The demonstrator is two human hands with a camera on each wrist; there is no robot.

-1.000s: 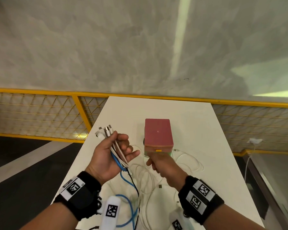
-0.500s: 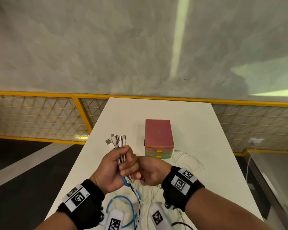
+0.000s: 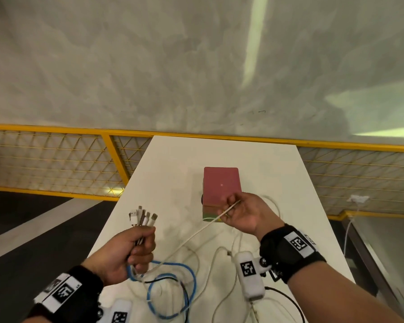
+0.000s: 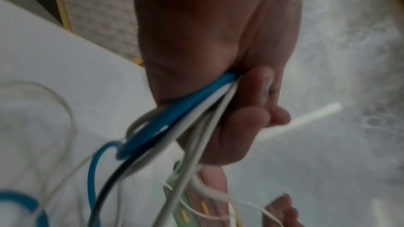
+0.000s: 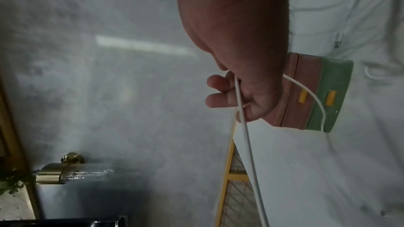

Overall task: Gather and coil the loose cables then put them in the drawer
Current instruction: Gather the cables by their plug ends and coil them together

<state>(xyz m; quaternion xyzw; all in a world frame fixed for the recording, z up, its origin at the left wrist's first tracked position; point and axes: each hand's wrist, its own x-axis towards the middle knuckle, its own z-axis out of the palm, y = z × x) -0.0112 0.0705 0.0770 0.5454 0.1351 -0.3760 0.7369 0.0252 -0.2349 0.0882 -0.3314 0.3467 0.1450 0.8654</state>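
Note:
My left hand (image 3: 135, 248) grips a bundle of cables (image 3: 141, 217) with the plug ends sticking up; blue, white and black strands (image 4: 174, 115) trail out below the fist. My right hand (image 3: 240, 213) is raised in front of the small drawer box (image 3: 221, 185) and holds one white cable (image 3: 191, 234) that runs taut back to the left fist. In the right wrist view the white cable (image 5: 242, 110) passes through the curled fingers (image 5: 218, 92). The drawer box (image 5: 317, 94) has pink and green drawers with yellow handles, all closed.
Loose loops of blue cable (image 3: 173, 287), white cable (image 3: 219, 264) and black cable (image 3: 287, 297) lie on the white table (image 3: 173, 164). A yellow mesh railing (image 3: 56, 159) runs behind the table. The table's left and right edges drop to the floor.
My right hand has left the bundle and moved up and right, drawing one white cable taut. The left hand has dropped slightly, still holding the plug ends.

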